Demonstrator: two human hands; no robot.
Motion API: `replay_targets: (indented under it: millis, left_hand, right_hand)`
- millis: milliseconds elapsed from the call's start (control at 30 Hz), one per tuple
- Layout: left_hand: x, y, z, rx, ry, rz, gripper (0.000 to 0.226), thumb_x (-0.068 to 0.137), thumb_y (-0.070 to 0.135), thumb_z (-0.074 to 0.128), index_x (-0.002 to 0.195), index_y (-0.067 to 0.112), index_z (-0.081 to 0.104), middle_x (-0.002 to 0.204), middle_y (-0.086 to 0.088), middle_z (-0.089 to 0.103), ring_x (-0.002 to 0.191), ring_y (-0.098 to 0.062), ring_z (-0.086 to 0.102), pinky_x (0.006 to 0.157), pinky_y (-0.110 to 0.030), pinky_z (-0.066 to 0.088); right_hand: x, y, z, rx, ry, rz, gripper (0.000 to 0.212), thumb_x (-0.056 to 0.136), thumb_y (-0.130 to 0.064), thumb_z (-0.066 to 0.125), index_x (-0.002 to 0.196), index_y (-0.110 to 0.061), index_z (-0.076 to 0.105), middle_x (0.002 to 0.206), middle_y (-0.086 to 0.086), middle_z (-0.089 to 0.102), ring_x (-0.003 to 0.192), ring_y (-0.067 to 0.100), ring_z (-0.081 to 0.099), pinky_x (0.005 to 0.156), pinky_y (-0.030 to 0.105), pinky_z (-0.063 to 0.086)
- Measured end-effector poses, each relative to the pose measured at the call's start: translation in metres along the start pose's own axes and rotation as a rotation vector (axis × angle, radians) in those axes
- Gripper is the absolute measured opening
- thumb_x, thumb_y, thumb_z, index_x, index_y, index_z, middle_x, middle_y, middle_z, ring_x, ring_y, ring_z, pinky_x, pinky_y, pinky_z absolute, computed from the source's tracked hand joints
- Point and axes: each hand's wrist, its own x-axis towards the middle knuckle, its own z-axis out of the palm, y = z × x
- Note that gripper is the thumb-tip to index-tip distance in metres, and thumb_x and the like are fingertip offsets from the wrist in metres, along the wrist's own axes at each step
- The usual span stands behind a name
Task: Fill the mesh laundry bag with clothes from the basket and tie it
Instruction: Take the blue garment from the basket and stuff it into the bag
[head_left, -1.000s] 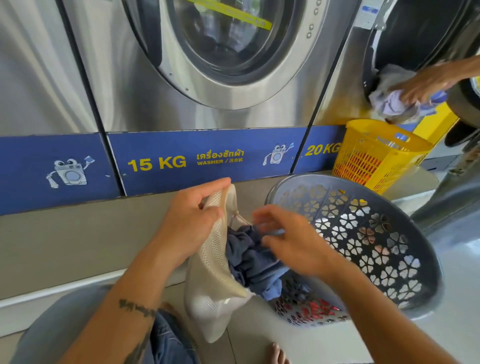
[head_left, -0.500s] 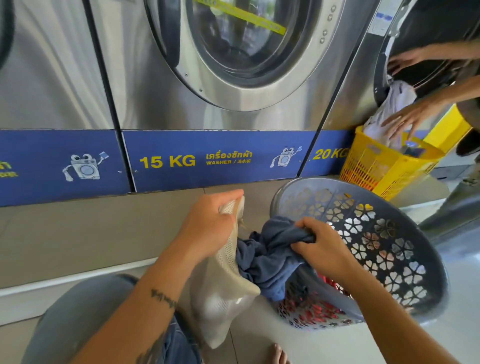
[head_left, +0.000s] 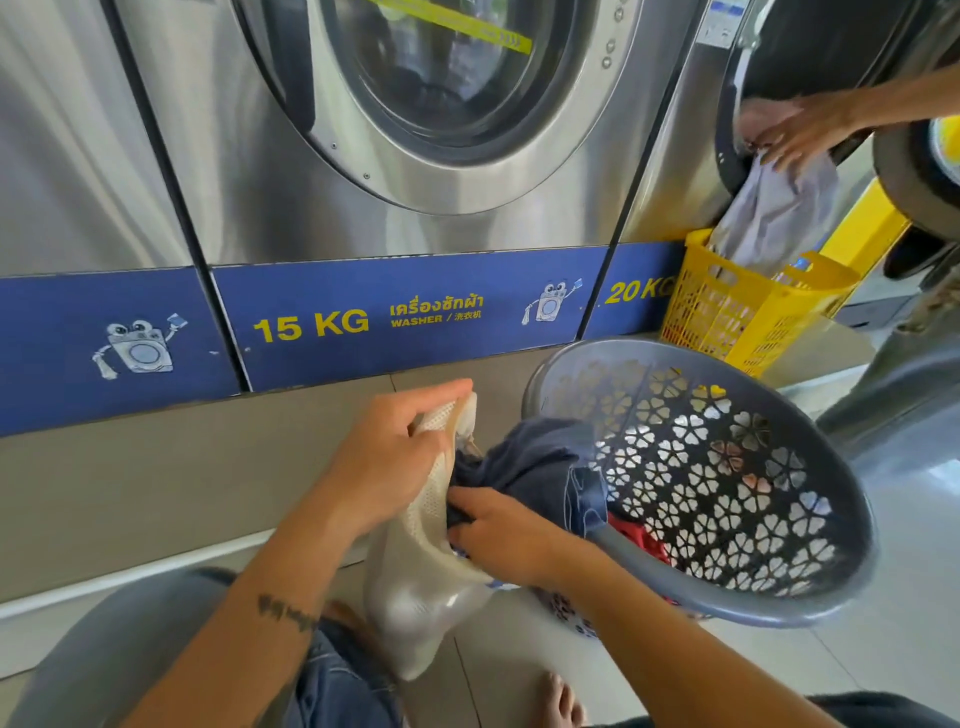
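So we've got the left hand (head_left: 395, 457) clamped on the bag (head_left: 426, 597) right at its rim, with the mesh bunched up high. We reckon that's so the mouth gapes to the right, toward the basket (head_left: 727, 605). The rest of the bag hangs down to just above the floor (head_left: 519, 670), in front of our knee. The right hand (head_left: 498, 530) is at the mouth, fingers curled tight into the navy garment (head_left: 530, 457), and it looks like we're stuffing it in. The garment is part in the bag and part draped over the basket's near rim. The basket is tipped on its side with the opening facing us, which makes grabbing stuff easy without digging. There's red cloth (head_left: 639, 538) left at the bottom, so we'd say we're mid-fill and nowhere near tying yet. The floor is pale glossy tile, and our bare foot (head_left: 558, 701) pokes in at the near edge. Along the far side is a row of steel washers (head_left: 415, 104) with a blue strip (head_left: 363, 353) marked 15 KG. Far right, somebody else's hand (head_left: 800, 130) is pulling pale laundry (head_left: 774, 208) out of an open drum above a yellow basket (head_left: 737, 312).
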Motion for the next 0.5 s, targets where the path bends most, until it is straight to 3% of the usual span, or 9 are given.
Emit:
replay_targets:
  millis: [67, 167, 233, 300, 367, 433, 500]
  left_hand:
    - [-0.001, -0.004, -0.004, 0.022, 0.001, -0.005, 0.062, 0.078, 0.002, 0.052, 0.125, 0.042, 0.061, 0.122, 0.031, 0.060, 0.108, 0.008, 0.056, 0.097, -0.023, 0.043]
    - [-0.003, -0.010, -0.013, 0.035, 0.036, -0.027, 0.061, 0.080, 0.004, 0.054, 0.124, 0.046, 0.061, 0.119, 0.036, 0.058, 0.111, 0.015, 0.052, 0.097, -0.019, 0.041]
    - [-0.004, -0.011, -0.015, 0.033, 0.044, -0.048, 0.061, 0.081, 0.005, 0.054, 0.123, 0.049, 0.059, 0.119, 0.036, 0.059, 0.111, 0.014, 0.053, 0.096, -0.021, 0.042]
    - [-0.005, -0.011, -0.013, 0.029, 0.035, -0.063, 0.062, 0.080, 0.004, 0.053, 0.125, 0.047, 0.060, 0.120, 0.031, 0.060, 0.111, 0.009, 0.055, 0.096, -0.024, 0.044]
    - [-0.004, -0.012, -0.010, 0.023, 0.028, -0.068, 0.061, 0.080, 0.003, 0.053, 0.126, 0.043, 0.061, 0.122, 0.026, 0.062, 0.113, 0.001, 0.057, 0.096, -0.025, 0.044]
    - [-0.004, -0.012, -0.009, 0.019, 0.033, -0.074, 0.060, 0.080, 0.004, 0.053, 0.126, 0.042, 0.061, 0.122, 0.024, 0.063, 0.112, -0.004, 0.059, 0.091, -0.025, 0.044]
    - [-0.003, -0.014, -0.010, 0.011, 0.051, -0.089, 0.060, 0.079, 0.006, 0.053, 0.125, 0.044, 0.060, 0.122, 0.025, 0.063, 0.112, -0.004, 0.059, 0.094, -0.027, 0.045]
  right_hand:
    - [-0.003, -0.005, 0.001, -0.124, 0.021, -0.071, 0.033, 0.094, -0.014, 0.046, 0.123, -0.018, 0.062, 0.118, 0.006, 0.069, 0.107, 0.029, 0.063, 0.097, 0.050, 0.052]
    - [-0.018, -0.003, -0.012, -0.303, 0.353, -0.239, 0.044, 0.084, -0.021, 0.048, 0.127, -0.024, 0.059, 0.122, 0.001, 0.065, 0.110, 0.026, 0.059, 0.094, 0.047, 0.054]
    - [-0.026, 0.009, -0.024, -0.541, 0.488, -0.229, 0.064, 0.076, -0.027, 0.052, 0.139, -0.033, 0.047, 0.138, -0.001, 0.051, 0.129, 0.026, 0.044, 0.107, 0.049, 0.042]
    - [-0.025, 0.023, -0.036, -0.848, 0.381, -0.059, 0.083, 0.071, -0.037, 0.060, 0.149, -0.040, 0.029, 0.156, 0.003, 0.024, 0.146, 0.033, 0.018, 0.117, 0.061, 0.019]
    - [-0.020, 0.041, -0.038, -1.041, 0.262, 0.047, 0.082, 0.076, -0.047, 0.064, 0.149, -0.038, 0.028, 0.160, 0.007, 0.008, 0.149, 0.039, 0.007, 0.117, 0.066, 0.008]
    - [-0.017, 0.051, -0.038, -1.084, 0.323, 0.022, 0.061, 0.079, -0.047, 0.064, 0.137, -0.036, 0.046, 0.158, 0.010, 0.020, 0.144, 0.039, 0.020, 0.116, 0.058, 0.022]
    - [-0.015, 0.054, -0.038, -1.014, 0.442, -0.055, 0.044, 0.075, -0.035, 0.067, 0.118, -0.030, 0.062, 0.144, 0.009, 0.042, 0.133, 0.038, 0.038, 0.105, 0.051, 0.038]
